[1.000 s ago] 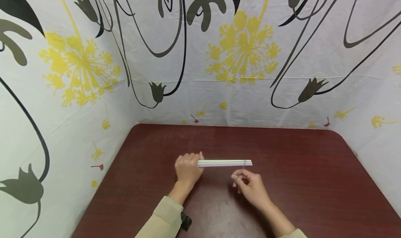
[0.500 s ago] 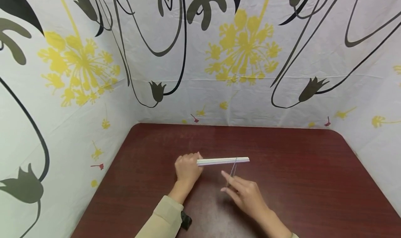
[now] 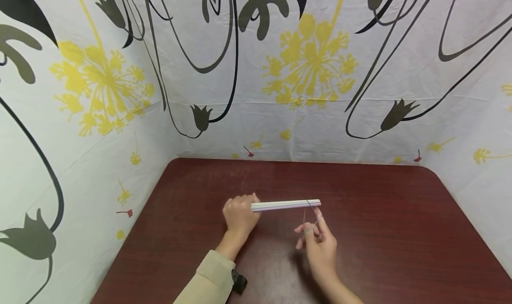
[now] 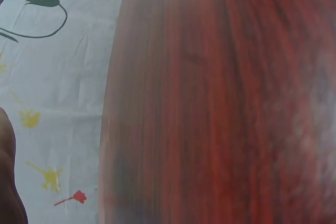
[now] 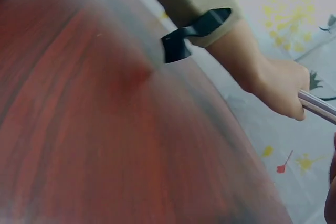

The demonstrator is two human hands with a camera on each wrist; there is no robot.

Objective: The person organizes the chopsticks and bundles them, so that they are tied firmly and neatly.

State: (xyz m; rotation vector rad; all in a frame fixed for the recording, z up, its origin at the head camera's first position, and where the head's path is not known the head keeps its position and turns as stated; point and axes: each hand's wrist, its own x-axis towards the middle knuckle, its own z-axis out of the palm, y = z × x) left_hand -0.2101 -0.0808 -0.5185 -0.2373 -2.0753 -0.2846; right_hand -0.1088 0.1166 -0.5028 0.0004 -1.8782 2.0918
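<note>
Cloth [image 3: 288, 135] printed with flowers and stems hangs well beyond the white bundle [image 3: 282, 205], closing off the view. Nearer, the dark red table [image 3: 192, 184] spreads beneath the bundle and out past both its ends. A beige sleeve [image 3: 208, 279] comes up from the near side of the bundle, leading to its held end. There the left hand [image 3: 240, 217] is clamped round the bundle, its fist hiding that end. The right hand [image 3: 320, 246] sits just on the near side of the bundle's free end, thumb and forefinger apart, forefinger reaching up close to it. The bundle itself is held above the table, tipped slightly up toward its free end; lines along its length suggest several slim sticks laid together. It looks light and stiff, probably smooth enough for pieces to slide past one another, so a firm grip at the fist end seems right. A dark device [image 3: 239, 282] on the left wrist lies well to the near side of the bundle. Thinnest of all, a band [image 3: 305, 215] runs from the bundle's free end to the right hand; it seems stretchy and easily snapped, best held by spread fingers.
</note>
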